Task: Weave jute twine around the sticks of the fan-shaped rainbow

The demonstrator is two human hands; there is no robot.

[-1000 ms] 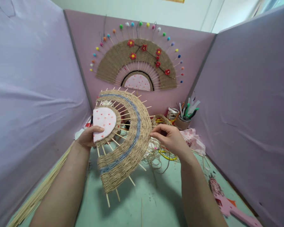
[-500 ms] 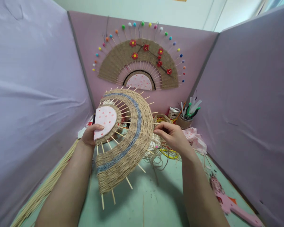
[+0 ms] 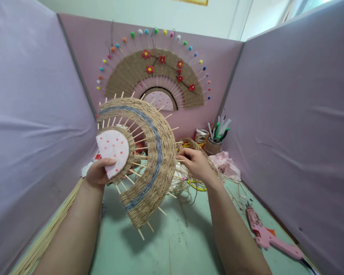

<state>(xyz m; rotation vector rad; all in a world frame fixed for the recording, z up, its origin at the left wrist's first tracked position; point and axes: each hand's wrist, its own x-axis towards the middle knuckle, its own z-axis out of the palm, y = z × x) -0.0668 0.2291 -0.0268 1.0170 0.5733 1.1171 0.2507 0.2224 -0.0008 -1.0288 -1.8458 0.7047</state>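
Note:
A half-round fan (image 3: 167, 149), woven of tan twine over thin sticks with a blue band, is held up tilted over the table. My left hand (image 3: 99, 171) grips it by the pink dotted half-circle (image 3: 113, 151) at its centre, thumb on the front and other fingers hidden behind. At the outer edge on the right, my right hand (image 3: 193, 162) has thumb and forefinger pinched together at a protruding stick (image 3: 181, 160). Whether twine is also between those fingertips cannot be made out.
A finished-looking fan with red flowers (image 3: 126, 70) hangs on the pink back panel. Behind my right hand lie tangled twine (image 3: 186, 187), a can of tools (image 3: 213, 146) and dotted cloth (image 3: 225, 165). A pink glue gun (image 3: 271, 236) lies right; long sticks (image 3: 53, 225) lie left.
The woven fan has turned counterclockwise, its lower end swinging right. In the picture, both hands and the background have shifted left. My right hand stays pinched at the outer edge, now by another stick.

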